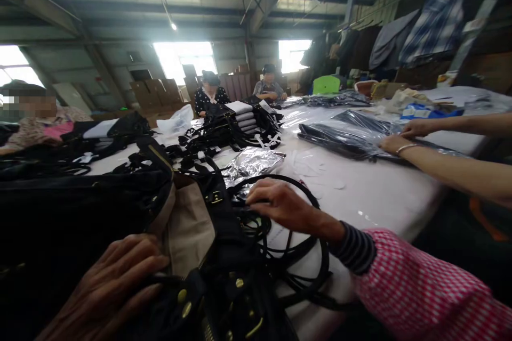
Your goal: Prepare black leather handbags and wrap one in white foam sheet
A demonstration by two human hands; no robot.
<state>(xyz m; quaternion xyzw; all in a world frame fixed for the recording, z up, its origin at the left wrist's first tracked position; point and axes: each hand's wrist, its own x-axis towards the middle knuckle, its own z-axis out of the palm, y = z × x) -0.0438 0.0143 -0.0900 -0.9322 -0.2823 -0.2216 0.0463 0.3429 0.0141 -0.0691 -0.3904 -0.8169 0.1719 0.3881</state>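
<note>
A black bag [80, 202] with gold-coloured fittings fills the lower left, its beige lining [190, 224] showing through the open top. My left hand [116, 282] lies on the bag's near side, fingers pointing toward the lining; whether the fingertips grip the edge is hard to see. Beyond the bag's right side, my right hand [276, 202] is closed, thumb and fingers together, at a loop of black strap [316, 272]; what is between the fingertips is too small to tell. Crumpled clear plastic [256, 162] lies just behind that hand.
A co-worker's hands [404, 138] touch black goods in clear plastic [344, 133] at the right. Stacked black bags [240, 120] with pale padding stand mid-table. Three people sit around the far and left sides. Black straps spread over the white table [384, 192].
</note>
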